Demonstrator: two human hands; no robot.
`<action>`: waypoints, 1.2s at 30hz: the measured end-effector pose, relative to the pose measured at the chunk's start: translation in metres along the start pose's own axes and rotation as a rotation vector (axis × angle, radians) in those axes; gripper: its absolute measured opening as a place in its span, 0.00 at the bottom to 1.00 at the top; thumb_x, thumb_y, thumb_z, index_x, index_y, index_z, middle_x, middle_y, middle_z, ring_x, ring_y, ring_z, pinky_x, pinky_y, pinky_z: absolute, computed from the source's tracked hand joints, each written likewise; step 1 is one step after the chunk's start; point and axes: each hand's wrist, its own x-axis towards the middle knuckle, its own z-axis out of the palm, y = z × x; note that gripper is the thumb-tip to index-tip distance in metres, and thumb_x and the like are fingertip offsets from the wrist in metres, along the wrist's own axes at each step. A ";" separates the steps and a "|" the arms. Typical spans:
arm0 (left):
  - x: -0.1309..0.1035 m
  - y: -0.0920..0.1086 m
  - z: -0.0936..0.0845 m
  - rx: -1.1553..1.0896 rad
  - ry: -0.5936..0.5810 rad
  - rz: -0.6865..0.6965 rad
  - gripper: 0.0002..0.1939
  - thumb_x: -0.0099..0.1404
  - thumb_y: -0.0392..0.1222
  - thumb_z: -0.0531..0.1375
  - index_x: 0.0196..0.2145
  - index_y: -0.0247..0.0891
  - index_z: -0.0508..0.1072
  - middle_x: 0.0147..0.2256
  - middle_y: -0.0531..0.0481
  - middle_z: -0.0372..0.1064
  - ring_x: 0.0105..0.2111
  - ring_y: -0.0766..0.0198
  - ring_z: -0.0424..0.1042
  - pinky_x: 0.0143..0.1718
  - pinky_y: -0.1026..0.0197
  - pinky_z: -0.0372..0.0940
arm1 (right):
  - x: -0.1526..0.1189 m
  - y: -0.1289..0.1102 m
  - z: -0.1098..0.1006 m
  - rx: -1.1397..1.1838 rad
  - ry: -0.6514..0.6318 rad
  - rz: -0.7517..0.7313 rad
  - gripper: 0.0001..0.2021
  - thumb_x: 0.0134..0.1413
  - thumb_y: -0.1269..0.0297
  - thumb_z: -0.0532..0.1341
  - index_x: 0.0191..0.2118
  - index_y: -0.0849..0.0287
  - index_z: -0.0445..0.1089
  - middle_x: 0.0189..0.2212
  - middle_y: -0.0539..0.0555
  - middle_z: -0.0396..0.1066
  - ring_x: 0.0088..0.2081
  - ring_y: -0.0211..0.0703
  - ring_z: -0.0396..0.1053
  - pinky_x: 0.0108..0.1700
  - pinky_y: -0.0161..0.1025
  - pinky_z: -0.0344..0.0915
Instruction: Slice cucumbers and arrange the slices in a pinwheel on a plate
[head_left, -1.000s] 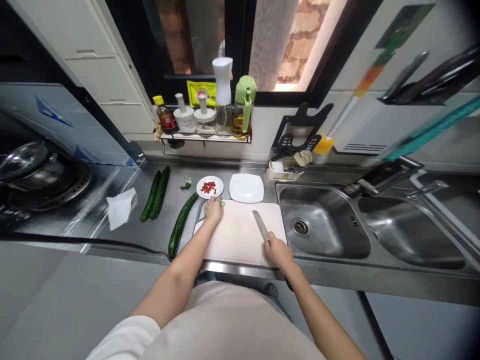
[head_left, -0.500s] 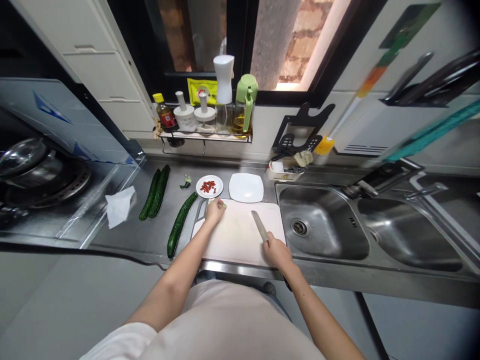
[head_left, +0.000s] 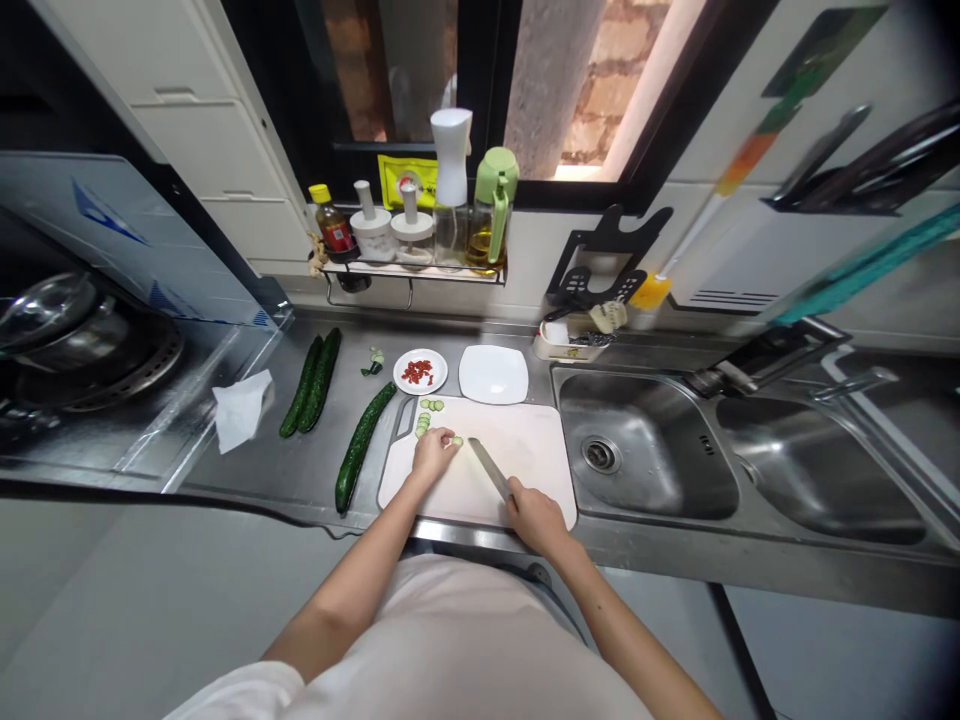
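Note:
My right hand (head_left: 535,514) grips a kitchen knife (head_left: 490,468), its blade slanting up and left over the white cutting board (head_left: 517,430). My left hand (head_left: 433,456) is closed near the middle left of the board, with a pale green cucumber slice (head_left: 457,440) at its fingertips, just left of the knife tip. More cucumber slices (head_left: 432,405) lie in a short row at the board's upper left corner, and another small group (head_left: 423,425) sits just above my left hand. A whole cucumber (head_left: 363,450) rests on the counter beside the board's left edge.
Behind the board stand a plate of chopped red pieces (head_left: 405,385) and a white square plate (head_left: 493,375). Two cucumbers (head_left: 320,382) and a paper towel (head_left: 241,408) lie to the left. The sink (head_left: 652,450) adjoins on the right. A condiment rack (head_left: 420,272) hangs behind.
My left hand has moved from the board's upper left edge down toward me, uncovering the cucumber slices there. My right hand has brought the knife leftward, nearer the left hand.

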 end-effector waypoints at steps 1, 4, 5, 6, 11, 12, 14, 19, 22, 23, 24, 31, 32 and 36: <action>0.000 -0.002 -0.001 -0.013 0.002 0.004 0.12 0.57 0.37 0.61 0.40 0.36 0.76 0.33 0.48 0.73 0.32 0.65 0.69 0.38 0.64 0.63 | -0.001 -0.002 0.000 -0.005 0.000 -0.009 0.12 0.61 0.67 0.46 0.47 0.57 0.61 0.38 0.59 0.74 0.41 0.47 0.71 0.37 0.37 0.56; 0.002 -0.005 -0.003 -0.031 0.020 -0.006 0.13 0.58 0.32 0.57 0.40 0.36 0.77 0.31 0.49 0.72 0.33 0.65 0.69 0.39 0.64 0.63 | -0.002 -0.006 0.000 -0.021 0.001 -0.034 0.12 0.61 0.67 0.46 0.47 0.57 0.61 0.38 0.59 0.74 0.41 0.47 0.71 0.37 0.38 0.56; 0.003 -0.006 -0.003 -0.027 0.024 -0.013 0.13 0.58 0.31 0.57 0.39 0.36 0.77 0.31 0.49 0.72 0.33 0.65 0.69 0.39 0.64 0.63 | -0.002 -0.007 0.000 -0.027 0.000 -0.040 0.12 0.61 0.68 0.46 0.47 0.57 0.61 0.38 0.59 0.74 0.41 0.47 0.71 0.37 0.38 0.56; 0.003 -0.006 -0.002 -0.021 0.025 -0.019 0.13 0.58 0.32 0.57 0.39 0.37 0.77 0.31 0.49 0.72 0.33 0.65 0.69 0.39 0.64 0.63 | -0.002 -0.008 -0.001 -0.031 -0.002 -0.047 0.12 0.61 0.68 0.46 0.47 0.57 0.61 0.37 0.60 0.74 0.41 0.48 0.72 0.36 0.38 0.56; 0.006 -0.004 0.001 0.009 0.012 -0.065 0.11 0.58 0.34 0.59 0.39 0.38 0.76 0.33 0.49 0.72 0.34 0.64 0.69 0.39 0.63 0.63 | -0.001 -0.010 -0.003 -0.045 -0.006 -0.066 0.12 0.61 0.68 0.47 0.47 0.58 0.61 0.37 0.60 0.74 0.40 0.48 0.72 0.36 0.38 0.56; 0.007 -0.004 0.002 0.014 0.007 -0.078 0.12 0.58 0.35 0.59 0.40 0.39 0.76 0.34 0.50 0.72 0.34 0.64 0.69 0.39 0.63 0.62 | -0.001 -0.010 -0.004 -0.046 -0.009 -0.068 0.12 0.61 0.68 0.47 0.48 0.58 0.60 0.37 0.60 0.74 0.41 0.48 0.72 0.36 0.38 0.56; 0.007 -0.004 0.002 0.027 -0.004 -0.099 0.12 0.58 0.35 0.59 0.40 0.40 0.76 0.34 0.50 0.72 0.35 0.64 0.70 0.39 0.64 0.62 | 0.000 -0.010 -0.005 -0.047 -0.016 -0.074 0.12 0.61 0.68 0.47 0.48 0.58 0.60 0.38 0.60 0.74 0.41 0.49 0.72 0.36 0.38 0.56; 0.008 -0.003 0.001 0.052 -0.013 -0.132 0.11 0.58 0.37 0.58 0.39 0.42 0.76 0.35 0.51 0.72 0.36 0.63 0.70 0.37 0.64 0.61 | 0.001 -0.011 -0.007 -0.053 -0.028 -0.082 0.13 0.60 0.70 0.46 0.49 0.58 0.60 0.37 0.59 0.74 0.41 0.48 0.72 0.37 0.38 0.57; 0.008 -0.002 0.001 0.057 -0.005 -0.127 0.11 0.58 0.36 0.58 0.39 0.42 0.75 0.35 0.51 0.72 0.36 0.63 0.70 0.38 0.63 0.61 | 0.003 -0.013 -0.008 -0.050 -0.047 -0.082 0.15 0.59 0.71 0.47 0.50 0.59 0.60 0.38 0.60 0.73 0.42 0.48 0.71 0.38 0.38 0.57; 0.008 -0.002 0.001 0.059 -0.004 -0.122 0.11 0.58 0.36 0.58 0.39 0.43 0.75 0.35 0.51 0.72 0.36 0.63 0.70 0.38 0.63 0.61 | 0.003 -0.014 -0.008 -0.047 -0.059 -0.080 0.15 0.59 0.71 0.48 0.50 0.59 0.60 0.39 0.61 0.73 0.42 0.48 0.71 0.38 0.38 0.58; 0.008 -0.001 0.000 0.061 -0.005 -0.119 0.11 0.58 0.36 0.58 0.39 0.43 0.75 0.35 0.51 0.72 0.36 0.63 0.69 0.38 0.63 0.61 | 0.003 -0.016 -0.009 -0.043 -0.071 -0.078 0.15 0.59 0.71 0.48 0.50 0.60 0.60 0.39 0.61 0.73 0.43 0.48 0.71 0.39 0.38 0.58; 0.005 0.003 -0.002 0.093 -0.012 -0.124 0.13 0.59 0.36 0.58 0.40 0.46 0.76 0.37 0.51 0.71 0.38 0.62 0.70 0.40 0.63 0.61 | 0.004 -0.022 -0.014 -0.030 -0.098 -0.071 0.15 0.58 0.74 0.47 0.50 0.61 0.60 0.40 0.63 0.73 0.43 0.50 0.72 0.38 0.39 0.59; 0.005 0.003 -0.002 0.097 -0.016 -0.123 0.12 0.59 0.36 0.57 0.40 0.46 0.76 0.37 0.51 0.71 0.38 0.62 0.69 0.40 0.63 0.61 | 0.004 -0.023 -0.015 -0.030 -0.100 -0.069 0.16 0.58 0.75 0.47 0.50 0.61 0.60 0.39 0.64 0.73 0.43 0.50 0.72 0.38 0.40 0.59; 0.005 0.005 -0.003 0.110 -0.029 -0.124 0.12 0.61 0.36 0.56 0.38 0.47 0.77 0.38 0.50 0.71 0.39 0.62 0.69 0.41 0.62 0.61 | 0.004 -0.025 -0.014 -0.022 -0.110 -0.053 0.16 0.58 0.75 0.47 0.51 0.61 0.59 0.40 0.64 0.73 0.43 0.51 0.72 0.39 0.40 0.60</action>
